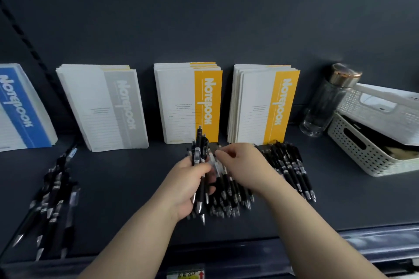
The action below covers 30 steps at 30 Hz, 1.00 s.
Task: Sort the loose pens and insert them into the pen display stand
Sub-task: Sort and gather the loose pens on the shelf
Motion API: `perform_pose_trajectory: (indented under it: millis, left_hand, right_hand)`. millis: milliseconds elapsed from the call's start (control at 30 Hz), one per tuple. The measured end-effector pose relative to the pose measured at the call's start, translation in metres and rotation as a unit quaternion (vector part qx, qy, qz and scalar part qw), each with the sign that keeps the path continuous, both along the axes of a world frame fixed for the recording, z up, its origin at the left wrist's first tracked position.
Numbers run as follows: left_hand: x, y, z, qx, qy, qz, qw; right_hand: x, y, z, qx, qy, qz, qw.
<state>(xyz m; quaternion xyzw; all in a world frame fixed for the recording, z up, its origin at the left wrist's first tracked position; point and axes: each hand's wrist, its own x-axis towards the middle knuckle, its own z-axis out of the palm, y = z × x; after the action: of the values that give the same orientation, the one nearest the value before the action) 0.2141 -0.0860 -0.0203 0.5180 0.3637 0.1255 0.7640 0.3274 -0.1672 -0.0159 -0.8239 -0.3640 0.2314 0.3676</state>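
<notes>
Along the far edge of the dark shelf (127,188), four stacks of notebooks are leaning against the back panel, each cover reading "Notebook" in large letters running sideways: a blue stack (20,108) at the far left, a grey stack (106,106), and two yellow stacks (192,102) (265,104). Smaller print on the covers is too fine to read. At the near edge, a yellow label with a red arrow (188,275) is peeking out, its writing illegible.

Near the middle, the left hand (190,188) is gripping a small bundle of black pens (199,165), fingers curled closed around the barrels, with the clicker ends pointing up toward the yellow notebooks and the silver tips sticking out below the palm. Just right of it, the right hand (244,165) is reaching in, its fingers (223,154) pinched narrowly together beside the top of the bundle; blur is hiding whether they are actually gripping a pen. Under and between both hands, a pile of black pens (229,197) is lying on the shelf, and a further row of pens (292,167) is fanning out to the right of the right wrist. Another loose heap of pens (52,201) is lying well apart at the left.

At the far right, a glass bottle with a metal cap (328,102) is standing beside a white perforated basket (367,154).
</notes>
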Motion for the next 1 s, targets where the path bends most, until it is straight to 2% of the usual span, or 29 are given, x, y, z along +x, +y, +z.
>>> perform_pose_trajectory:
  millis: [100,200,367,467,533,633,733,900,1000]
  left_hand:
    - [0.028,-0.026,0.002,0.021,-0.006,-0.062,0.998]
    - [0.058,-0.053,0.002,0.031,-0.009,-0.116,0.993]
    - [0.096,-0.070,-0.001,-0.116,-0.032,-0.131,0.984]
    - [0.111,-0.078,-0.006,-0.094,-0.028,-0.132,0.986]
    - [0.122,-0.082,-0.007,-0.051,-0.001,-0.135,0.990]
    - [0.134,-0.081,-0.011,0.002,0.051,-0.127,0.991]
    - [0.134,-0.080,-0.014,0.071,0.092,-0.139,0.984]
    - [0.123,-0.080,-0.017,0.164,0.121,-0.147,0.968]
    - [0.116,-0.075,-0.018,0.190,0.126,-0.167,0.959]
  right_hand:
    - [0.003,-0.026,0.003,0.056,0.068,-0.016,0.996]
    - [0.027,-0.052,0.001,0.077,0.114,-0.080,0.987]
    - [0.066,-0.091,-0.007,0.103,0.205,-0.144,0.962]
    - [0.084,-0.101,-0.016,0.094,0.214,-0.156,0.960]
    - [0.094,-0.102,-0.018,0.082,0.187,-0.169,0.964]
    - [0.107,-0.101,-0.019,0.009,0.057,-0.166,0.984]
    - [0.113,-0.099,-0.025,-0.070,-0.036,-0.137,0.987]
    - [0.113,-0.095,-0.033,-0.110,-0.098,-0.122,0.982]
    - [0.115,-0.090,-0.037,-0.137,-0.153,-0.125,0.971]
